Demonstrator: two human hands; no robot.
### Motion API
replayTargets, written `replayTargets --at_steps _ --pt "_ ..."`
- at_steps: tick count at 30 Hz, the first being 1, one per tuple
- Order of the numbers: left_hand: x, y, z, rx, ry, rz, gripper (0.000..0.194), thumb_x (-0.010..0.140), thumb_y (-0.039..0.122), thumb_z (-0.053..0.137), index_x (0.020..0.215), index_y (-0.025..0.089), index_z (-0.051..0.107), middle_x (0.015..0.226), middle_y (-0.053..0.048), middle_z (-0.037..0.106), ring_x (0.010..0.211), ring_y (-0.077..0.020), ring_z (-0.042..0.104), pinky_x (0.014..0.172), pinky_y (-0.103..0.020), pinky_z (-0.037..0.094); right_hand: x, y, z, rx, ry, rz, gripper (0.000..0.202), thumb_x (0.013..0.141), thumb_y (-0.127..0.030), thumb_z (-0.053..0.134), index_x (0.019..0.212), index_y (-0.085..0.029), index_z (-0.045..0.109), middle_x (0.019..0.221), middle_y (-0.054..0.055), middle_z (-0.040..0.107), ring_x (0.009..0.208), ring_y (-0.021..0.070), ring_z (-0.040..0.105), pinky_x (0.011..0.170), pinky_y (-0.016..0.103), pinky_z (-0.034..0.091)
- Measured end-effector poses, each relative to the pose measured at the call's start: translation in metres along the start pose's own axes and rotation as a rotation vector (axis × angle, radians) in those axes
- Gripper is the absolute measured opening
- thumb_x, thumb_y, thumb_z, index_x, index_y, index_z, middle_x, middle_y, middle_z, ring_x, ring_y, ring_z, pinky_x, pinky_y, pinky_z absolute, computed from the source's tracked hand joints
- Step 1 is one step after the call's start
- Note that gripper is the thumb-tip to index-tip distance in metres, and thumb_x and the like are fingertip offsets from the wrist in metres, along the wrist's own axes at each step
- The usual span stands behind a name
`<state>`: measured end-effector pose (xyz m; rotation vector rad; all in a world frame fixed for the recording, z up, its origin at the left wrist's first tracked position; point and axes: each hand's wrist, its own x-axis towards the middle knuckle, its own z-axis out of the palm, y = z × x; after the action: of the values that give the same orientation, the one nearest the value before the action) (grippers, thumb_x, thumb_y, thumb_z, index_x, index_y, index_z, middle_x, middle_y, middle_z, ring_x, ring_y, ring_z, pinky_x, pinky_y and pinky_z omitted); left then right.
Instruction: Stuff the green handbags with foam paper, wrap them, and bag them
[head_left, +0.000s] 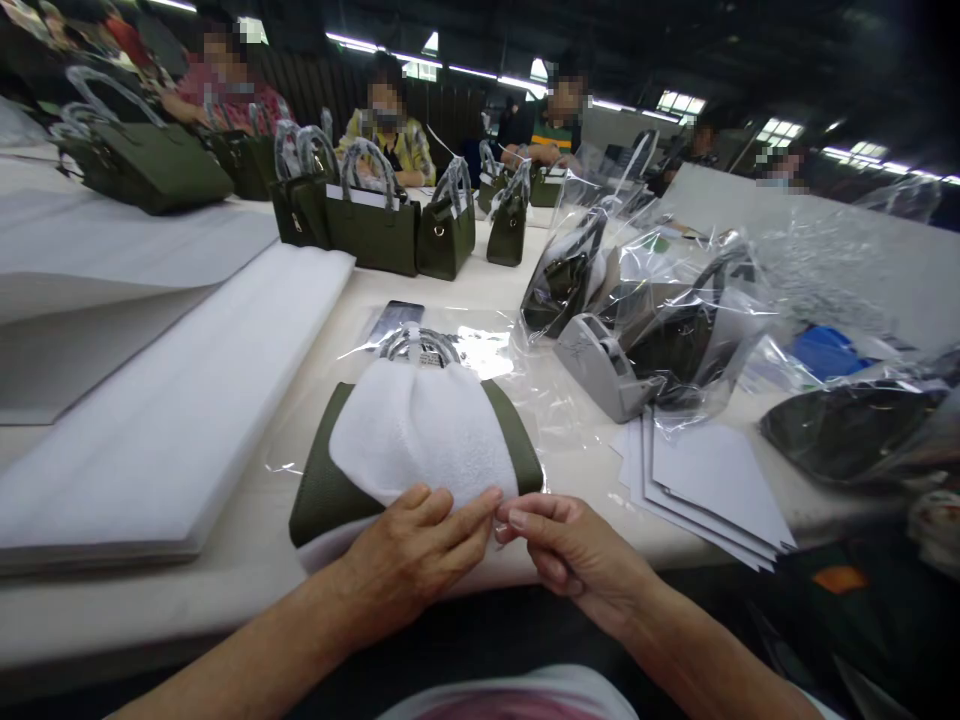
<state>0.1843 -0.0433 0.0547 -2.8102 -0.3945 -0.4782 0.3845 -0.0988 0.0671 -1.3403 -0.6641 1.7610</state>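
Observation:
A dark green handbag [319, 500] lies on a clear plastic sheet at the near edge of the table, its wrapped handles pointing away. White foam [427, 425] covers the middle of the bag. My left hand [424, 550] rests on the foam's near edge, fingers apart and holding nothing. Just right of it, at the bag's near right corner, my right hand [559, 545] has thumb and forefinger pinched together. What lies between those fingertips is too small to make out.
White foam sheets [187, 400] are stacked on the left. A grey tape dispenser [600, 370], white papers [712, 480] and bagged handbags [675, 330] are on the right. Green handbags [371, 230] stand farther back, with several people behind. A phone [395, 322] lies beyond the bag.

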Motion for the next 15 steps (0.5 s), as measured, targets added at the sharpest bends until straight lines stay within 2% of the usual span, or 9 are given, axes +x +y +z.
replayTargets --at_steps 4,7,10,15 --pt "0.001 0.001 0.003 0.004 0.011 -0.002 0.025 0.086 0.019 0.05 0.111 0.02 0.054 0.136 -0.002 0.039 0.077 -0.0148 0.043 0.066 -0.03 0.035 -0.003 0.013 0.01 -0.003 0.167 -0.037 0.038 0.063 -0.038 0.074 0.086 -0.014 0.056 0.061 -0.004 0.055 0.033 0.0006 0.033 0.03 0.014 0.014" --pt "0.003 0.001 0.003 0.007 0.007 -0.005 0.022 0.087 0.02 0.049 0.108 0.02 0.055 0.134 -0.001 0.041 0.076 -0.0146 0.042 0.065 -0.031 0.034 -0.006 0.025 0.015 0.06 0.307 -0.113 0.047 0.059 -0.036 0.075 0.089 -0.02 0.043 0.06 -0.008 0.053 0.031 0.0018 0.033 0.029 0.013 0.015" --pt "0.004 0.002 0.002 0.014 0.009 -0.014 0.023 0.088 0.019 0.046 0.109 0.02 0.055 0.134 -0.001 0.042 0.073 -0.0148 0.041 0.064 -0.031 0.033 -0.004 0.033 0.018 0.107 0.346 -0.155 0.048 0.06 -0.037 0.074 0.083 -0.022 0.035 0.058 -0.01 0.052 0.031 0.002 0.031 0.029 0.012 0.016" --pt "0.002 0.002 0.003 0.038 -0.059 0.013 0.035 0.088 0.017 0.044 0.122 0.02 0.047 0.136 -0.004 0.038 0.075 -0.016 0.041 0.065 -0.031 0.033 0.014 0.047 0.02 0.102 0.377 -0.216 0.045 0.063 -0.039 0.071 0.077 -0.022 0.032 0.046 -0.012 0.043 0.031 0.0037 0.029 0.03 0.014 0.017"
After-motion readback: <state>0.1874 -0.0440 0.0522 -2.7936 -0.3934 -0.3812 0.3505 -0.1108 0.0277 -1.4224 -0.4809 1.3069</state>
